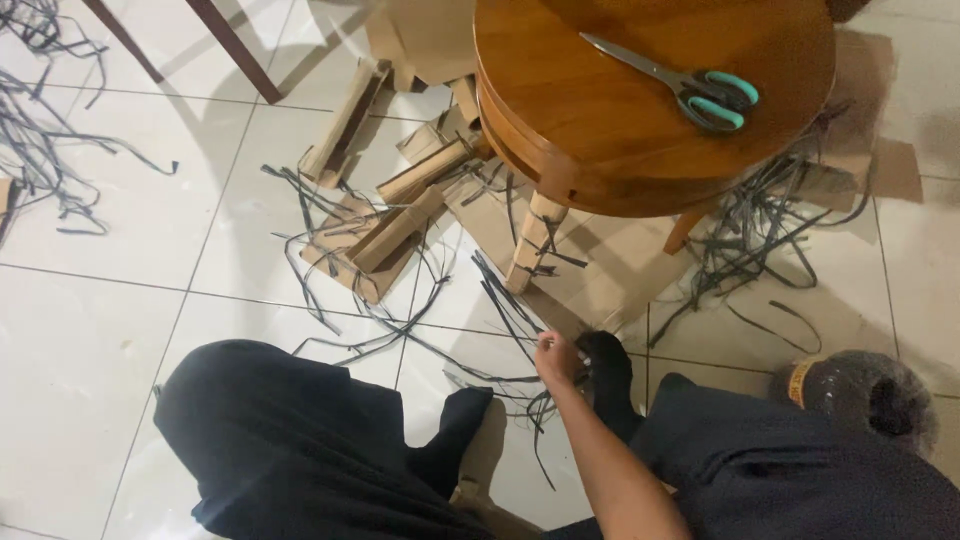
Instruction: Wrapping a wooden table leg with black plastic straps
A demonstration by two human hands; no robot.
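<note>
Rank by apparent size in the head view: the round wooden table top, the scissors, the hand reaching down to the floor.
1. Round wooden table top, by far the largest.
2. Scissors.
3. Hand, smallest, though it and the scissors lie at different distances from the camera, so unsure.

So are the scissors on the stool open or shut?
Shut. The scissors lie flat on the round wooden stool, blades together in one closed point, teal handle loops side by side.

One round wooden stool [640, 110]; one pair of scissors [680, 85]. One hand [556, 358] visible. Dark strips [400, 320]: too many to count.
</note>
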